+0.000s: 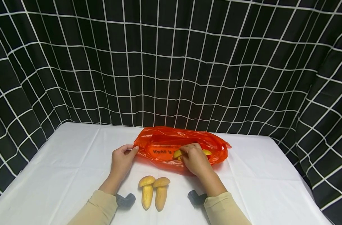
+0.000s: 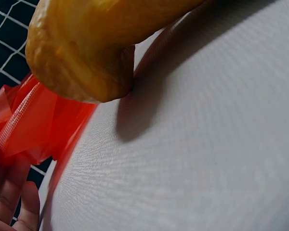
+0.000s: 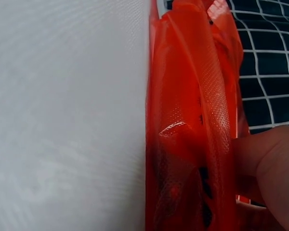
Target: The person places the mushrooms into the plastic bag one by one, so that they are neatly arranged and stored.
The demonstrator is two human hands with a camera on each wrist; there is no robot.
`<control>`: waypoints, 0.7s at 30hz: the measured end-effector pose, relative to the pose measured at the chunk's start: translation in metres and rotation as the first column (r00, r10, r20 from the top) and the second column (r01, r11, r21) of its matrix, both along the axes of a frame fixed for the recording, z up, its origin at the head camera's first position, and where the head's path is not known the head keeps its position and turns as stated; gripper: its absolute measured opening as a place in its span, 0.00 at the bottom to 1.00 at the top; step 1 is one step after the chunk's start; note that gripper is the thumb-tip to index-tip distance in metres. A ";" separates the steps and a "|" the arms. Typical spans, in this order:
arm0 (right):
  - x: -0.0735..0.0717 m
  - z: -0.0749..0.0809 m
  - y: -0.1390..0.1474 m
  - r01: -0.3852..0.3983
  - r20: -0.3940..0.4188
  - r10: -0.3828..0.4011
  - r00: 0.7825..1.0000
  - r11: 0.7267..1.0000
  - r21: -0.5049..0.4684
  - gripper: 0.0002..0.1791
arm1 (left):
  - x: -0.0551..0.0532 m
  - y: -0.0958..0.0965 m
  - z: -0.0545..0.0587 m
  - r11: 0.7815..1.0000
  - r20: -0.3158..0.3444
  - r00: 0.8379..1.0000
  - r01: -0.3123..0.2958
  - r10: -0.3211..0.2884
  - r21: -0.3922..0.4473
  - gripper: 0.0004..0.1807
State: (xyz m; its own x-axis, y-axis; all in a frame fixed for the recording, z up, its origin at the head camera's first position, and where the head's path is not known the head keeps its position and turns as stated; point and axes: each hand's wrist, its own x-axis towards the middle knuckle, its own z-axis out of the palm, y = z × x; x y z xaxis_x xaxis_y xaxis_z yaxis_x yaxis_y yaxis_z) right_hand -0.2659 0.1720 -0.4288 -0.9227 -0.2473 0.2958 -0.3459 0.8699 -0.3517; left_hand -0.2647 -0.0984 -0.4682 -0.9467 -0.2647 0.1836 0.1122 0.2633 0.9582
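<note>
A red plastic bag [image 1: 159, 132] with dark print lies on the table, its mouth spread wide. My left hand [image 1: 123, 161] pinches the bag's left edge between thumb and fingers; in the left wrist view the fingers [image 2: 9, 187] meet the red film. Inside the mouth, my right hand [image 1: 196, 158] grips a yellow mushroom [image 1: 177, 153] by its far part. Another yellow piece [image 1: 207, 152] shows in the bag just right of that hand. From the right wrist, the bag's side [image 3: 183, 115] hides the fingertips and the held mushroom.
Two mushrooms, one yellow [image 1: 147, 192] and one tan [image 1: 161, 193], lie side by side on the white tablecloth [image 1: 83, 162] between the forearms. Grey wrist mounts [image 1: 126, 200] stick out from both sleeves. A black curtain with a white grid [image 1: 165, 68] stands behind and around the table.
</note>
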 end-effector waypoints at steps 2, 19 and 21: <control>0.000 0.000 0.000 0.006 0.005 -0.006 1.000 1.000 0.002 0.17 | 0.000 0.000 0.000 1.000 -0.005 1.000 -0.001 0.001 0.001 0.15; 0.000 0.002 0.001 -0.004 0.004 0.004 1.000 1.000 -0.003 0.18 | -0.001 0.000 0.000 0.999 -0.009 1.000 -0.003 0.003 0.037 0.13; 0.000 0.001 0.001 -0.003 0.010 0.003 1.000 1.000 -0.004 0.19 | -0.001 0.000 0.000 0.999 -0.009 1.000 -0.005 0.005 0.037 0.13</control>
